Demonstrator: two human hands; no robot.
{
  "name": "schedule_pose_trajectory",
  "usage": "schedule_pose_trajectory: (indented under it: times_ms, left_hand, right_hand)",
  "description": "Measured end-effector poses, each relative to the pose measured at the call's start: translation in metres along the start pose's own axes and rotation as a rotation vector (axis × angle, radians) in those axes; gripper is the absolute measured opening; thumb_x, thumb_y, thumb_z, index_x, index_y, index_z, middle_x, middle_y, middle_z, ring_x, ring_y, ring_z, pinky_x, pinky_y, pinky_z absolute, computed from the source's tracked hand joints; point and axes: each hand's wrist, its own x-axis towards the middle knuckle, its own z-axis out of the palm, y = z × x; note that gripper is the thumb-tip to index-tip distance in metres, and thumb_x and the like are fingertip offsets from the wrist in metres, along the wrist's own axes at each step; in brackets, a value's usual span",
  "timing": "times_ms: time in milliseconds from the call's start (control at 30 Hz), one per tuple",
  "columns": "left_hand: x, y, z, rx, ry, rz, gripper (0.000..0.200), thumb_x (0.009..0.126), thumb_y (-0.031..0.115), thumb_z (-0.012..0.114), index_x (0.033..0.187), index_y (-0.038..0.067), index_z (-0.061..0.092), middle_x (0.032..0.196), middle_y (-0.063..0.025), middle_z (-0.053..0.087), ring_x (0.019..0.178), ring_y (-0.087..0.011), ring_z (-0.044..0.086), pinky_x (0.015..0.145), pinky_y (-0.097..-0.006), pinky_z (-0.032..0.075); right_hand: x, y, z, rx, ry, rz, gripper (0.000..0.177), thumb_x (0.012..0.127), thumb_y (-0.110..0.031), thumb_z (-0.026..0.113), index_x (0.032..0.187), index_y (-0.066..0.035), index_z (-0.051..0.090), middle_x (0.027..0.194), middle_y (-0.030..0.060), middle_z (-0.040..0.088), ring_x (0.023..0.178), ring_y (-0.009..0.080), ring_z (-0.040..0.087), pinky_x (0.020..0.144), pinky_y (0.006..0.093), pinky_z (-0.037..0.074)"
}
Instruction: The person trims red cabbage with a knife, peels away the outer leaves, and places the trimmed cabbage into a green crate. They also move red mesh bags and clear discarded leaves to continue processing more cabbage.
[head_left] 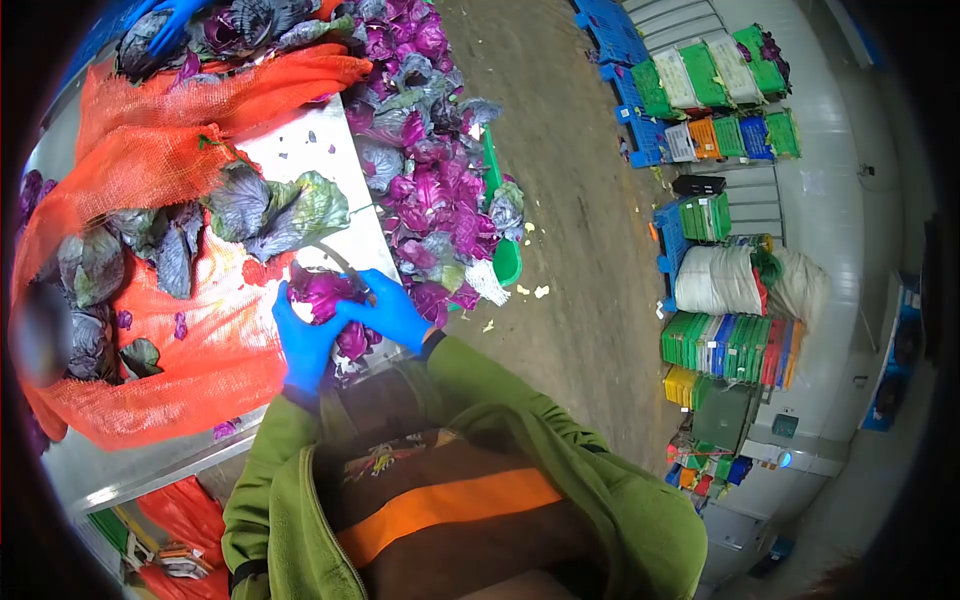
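A purple-red cabbage point(318, 292) with a pale patch at its top is held between both hands over the near edge of the metal table point(345, 215). My left hand point(303, 342), in a blue glove, is curled around its near left side. From the right, my right hand point(392, 315), also blue-gloved, grips the cabbage with the thumb reaching across. Loose purple leaves point(355, 342) hang just below the hands. Grey-green outer leaves point(300, 215) lie on the table ahead. Left of the hands spreads an orange-red mesh sack point(215, 325) with dark cabbages point(90, 265) on it.
Right of the table, a heap of purple leaves point(430, 190) fills a green container point(508, 262). Another person's blue-gloved hand point(175, 25) touches cabbages at the far end. Leaf scraps point(541, 292) dot the floor point(570, 200). Stacked crates point(725, 348) line the right wall.
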Motion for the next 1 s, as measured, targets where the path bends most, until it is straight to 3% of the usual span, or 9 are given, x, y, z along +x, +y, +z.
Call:
schedule_pose_trajectory:
  times_ms: [100,133,233,300,333,400,567,700,1000]
  left_hand:
    - [0.014,0.010,0.000,-0.099,-0.033,-0.149,0.112,0.052,0.035,0.094,0.140,-0.002,0.036,0.134,-0.0213,0.045,0.127,-0.0377,0.042,0.108,-0.0471,0.035]
    - [0.015,0.009,-0.002,-0.098,-0.033,-0.149,0.112,0.052,0.035,0.094,0.140,-0.002,0.036,0.134,-0.0213,0.045,0.127,-0.0377,0.042,0.108,-0.0471,0.035]
    - [0.021,0.008,-0.004,0.204,-0.138,0.226,0.114,0.047,0.034,0.094,0.140,0.003,0.037,0.136,-0.0201,0.044,0.127,-0.0390,0.042,0.107,-0.0472,0.035]
    - [0.018,0.008,-0.004,0.225,-0.164,0.233,0.114,0.048,0.034,0.094,0.141,0.003,0.036,0.137,-0.0205,0.044,0.127,-0.0392,0.041,0.106,-0.0475,0.035]
    - [0.021,0.012,-0.003,0.249,-0.181,0.256,0.114,0.049,0.034,0.094,0.142,0.003,0.036,0.138,-0.0209,0.043,0.127,-0.0394,0.041,0.106,-0.0478,0.035]
    - [0.021,0.022,-0.002,0.303,-0.211,0.272,0.113,0.050,0.035,0.093,0.142,0.002,0.035,0.139,-0.0210,0.042,0.127,-0.0397,0.041,0.104,-0.0486,0.035]
    - [0.018,0.026,0.001,0.397,-0.222,0.293,0.112,0.052,0.036,0.091,0.142,0.001,0.035,0.139,-0.0214,0.041,0.127,-0.0403,0.041,0.101,-0.0507,0.037]
    - [0.018,0.035,0.008,0.496,-0.197,0.332,0.108,0.053,0.038,0.089,0.140,-0.001,0.037,0.136,-0.0222,0.043,0.126,-0.0402,0.042,0.099,-0.0506,0.038]
    - [0.018,0.034,0.010,0.475,-0.162,0.331,0.108,0.054,0.039,0.089,0.141,0.000,0.037,0.136,-0.0217,0.043,0.126,-0.0403,0.042,0.100,-0.0502,0.037]
  right_hand:
    - [0.030,0.021,-0.014,0.055,0.274,0.307,0.035,0.087,-0.032,0.073,0.100,0.000,0.067,0.079,0.0015,0.065,0.073,0.0091,0.057,0.065,0.0297,0.047]
    - [0.039,0.050,-0.023,0.036,0.351,0.215,0.034,0.086,-0.032,0.073,0.099,-0.002,0.067,0.075,0.0044,0.067,0.068,0.0163,0.061,0.064,0.0344,0.049]
    - [0.040,0.047,-0.046,-0.406,0.286,0.220,0.039,0.083,-0.037,0.075,0.103,-0.005,0.067,0.084,0.0097,0.068,0.075,0.0260,0.066,0.068,0.0389,0.051]
    - [0.030,0.000,-0.036,-0.606,0.575,-0.221,0.049,0.077,-0.045,0.077,0.108,-0.008,0.066,0.092,0.0125,0.066,0.083,0.0318,0.066,0.072,0.0407,0.052]
    - [0.028,-0.013,-0.033,-0.610,0.577,-0.221,0.049,0.077,-0.045,0.077,0.108,-0.008,0.066,0.092,0.0125,0.066,0.083,0.0318,0.066,0.072,0.0407,0.052]
    - [0.018,-0.028,-0.022,-0.367,0.067,-0.008,0.058,0.071,-0.050,0.079,0.109,-0.009,0.064,0.096,0.0110,0.064,0.085,0.0293,0.066,0.074,0.0387,0.052]
    - [0.028,-0.042,-0.021,-0.418,-0.056,0.062,0.044,0.071,-0.042,0.077,0.093,-0.007,0.062,0.087,0.0115,0.064,0.079,0.0303,0.065,0.068,0.0401,0.052]
    - [0.023,-0.048,-0.006,-0.731,0.116,-0.056,0.038,0.068,-0.034,0.074,0.089,-0.005,0.061,0.084,0.0150,0.061,0.076,0.0351,0.063,0.065,0.0426,0.050]
    - [0.035,-0.030,-0.006,-0.496,0.204,-0.103,0.025,0.066,-0.025,0.075,0.075,-0.004,0.064,0.072,0.0130,0.062,0.063,0.0304,0.062,0.058,0.0418,0.049]
